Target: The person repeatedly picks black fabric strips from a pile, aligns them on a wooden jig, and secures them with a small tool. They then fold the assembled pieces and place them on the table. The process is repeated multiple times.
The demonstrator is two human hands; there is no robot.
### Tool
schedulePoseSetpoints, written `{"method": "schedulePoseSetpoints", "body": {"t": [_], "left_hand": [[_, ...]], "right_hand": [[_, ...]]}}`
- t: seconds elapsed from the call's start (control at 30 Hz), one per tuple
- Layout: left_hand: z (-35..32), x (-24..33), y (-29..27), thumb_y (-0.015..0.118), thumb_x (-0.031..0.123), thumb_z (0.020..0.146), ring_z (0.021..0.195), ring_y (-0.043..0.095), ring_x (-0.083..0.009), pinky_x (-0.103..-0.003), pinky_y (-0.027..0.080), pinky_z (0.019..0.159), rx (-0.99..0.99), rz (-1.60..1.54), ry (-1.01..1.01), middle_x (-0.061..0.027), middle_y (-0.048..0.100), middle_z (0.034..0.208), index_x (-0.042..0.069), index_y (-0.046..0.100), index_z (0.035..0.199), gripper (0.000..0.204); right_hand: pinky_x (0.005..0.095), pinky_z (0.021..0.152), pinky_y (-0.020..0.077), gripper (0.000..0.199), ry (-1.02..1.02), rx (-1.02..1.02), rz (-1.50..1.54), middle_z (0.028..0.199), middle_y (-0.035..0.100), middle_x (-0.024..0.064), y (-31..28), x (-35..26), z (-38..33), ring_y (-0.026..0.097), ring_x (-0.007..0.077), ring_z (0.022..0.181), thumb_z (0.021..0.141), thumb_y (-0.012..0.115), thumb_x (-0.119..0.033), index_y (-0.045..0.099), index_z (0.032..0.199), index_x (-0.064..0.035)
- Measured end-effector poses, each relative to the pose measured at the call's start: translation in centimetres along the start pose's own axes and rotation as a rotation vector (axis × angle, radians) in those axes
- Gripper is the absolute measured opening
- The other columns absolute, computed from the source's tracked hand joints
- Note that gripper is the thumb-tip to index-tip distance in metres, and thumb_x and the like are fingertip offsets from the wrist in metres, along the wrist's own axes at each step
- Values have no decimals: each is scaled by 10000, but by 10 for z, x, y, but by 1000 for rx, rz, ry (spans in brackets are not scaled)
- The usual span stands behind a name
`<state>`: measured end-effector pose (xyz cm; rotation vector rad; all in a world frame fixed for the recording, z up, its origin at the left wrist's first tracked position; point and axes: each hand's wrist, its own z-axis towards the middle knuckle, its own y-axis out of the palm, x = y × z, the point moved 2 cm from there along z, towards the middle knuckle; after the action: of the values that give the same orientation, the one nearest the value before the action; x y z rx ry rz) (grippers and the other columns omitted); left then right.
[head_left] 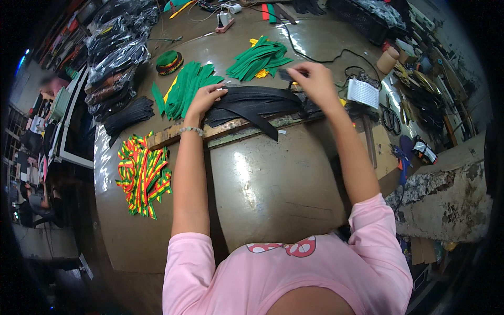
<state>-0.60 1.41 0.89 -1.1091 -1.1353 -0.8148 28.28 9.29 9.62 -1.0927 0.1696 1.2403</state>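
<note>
work position: the bundle [252, 100] of black strips lies on the table, along the wooden bar [164, 137], between the two hands. one loose strip [261, 126] slants across the front of the bundle, its end passing over the bar's near edge.

left hand [206, 100]: placed at the left end of the bundle. thumb and fingers are nearly together, tips at the strips. whether they grip or only rest cannot be told.

right hand [313, 81]: raised near the right end of the bundle. thumb and forefinger are closed in a pinch on a dark piece [285, 74]. whether this piece is separate or the end of a strip cannot be told.

progress: judged as partway. done: most strips in the bundle lie side by side in roughly one direction. left: the loose strip is out of line with the others, and the dark piece is not laid down.

surrounding stock: a near green heap [189, 89] lies just beyond the left hand; a far green heap [260, 59] lies beyond the bundle. a patterned heap [144, 178] and a black heap [128, 116] lie on the left side of the table [278, 178]. their stage of completion cannot be told.

tools: the scissors [390, 118] lie to the right, apart from both hands.
</note>
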Motion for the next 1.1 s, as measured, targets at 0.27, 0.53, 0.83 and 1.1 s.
{"method": "schedulePoseSetpoints", "body": {"t": [0.27, 0.53, 0.83, 1.1], "left_hand": [[1, -2, -2, 607, 212, 768, 753, 513, -83, -224, 418, 691, -151, 165, -71, -23, 603, 824, -13, 631, 921, 274], [9, -18, 5, 602, 319, 834, 602, 415, -46, -227, 352, 526, 31, 93, -7, 36, 520, 637, -36, 636, 791, 359], [11, -18, 2, 623, 334, 814, 571, 405, -63, -237, 332, 522, 28, 188, -46, 33, 509, 627, -28, 648, 802, 363], [9, -13, 4, 613, 321, 829, 549, 390, -44, -222, 305, 496, 8, 105, -64, 54, 509, 626, -13, 653, 788, 339]], "right_hand": [[345, 682, 487, 231, 150, -165, -46, 801, 648, 147, 146, -31, 28, 631, 287, 733, 760, 634, -269, 686, 855, -65], [374, 684, 489, 245, 106, -217, -138, 794, 644, 153, 154, -27, 25, 625, 304, 745, 745, 637, -292, 688, 847, -75], [301, 567, 458, 369, 210, -291, -55, 636, 624, 108, -25, 14, 5, 583, 175, 570, 702, 696, -365, 672, 736, 1], [232, 400, 195, 260, 709, -339, 461, 528, 409, -73, -23, 88, -64, 295, 40, 422, 780, 664, -344, 624, 744, -89]]}}
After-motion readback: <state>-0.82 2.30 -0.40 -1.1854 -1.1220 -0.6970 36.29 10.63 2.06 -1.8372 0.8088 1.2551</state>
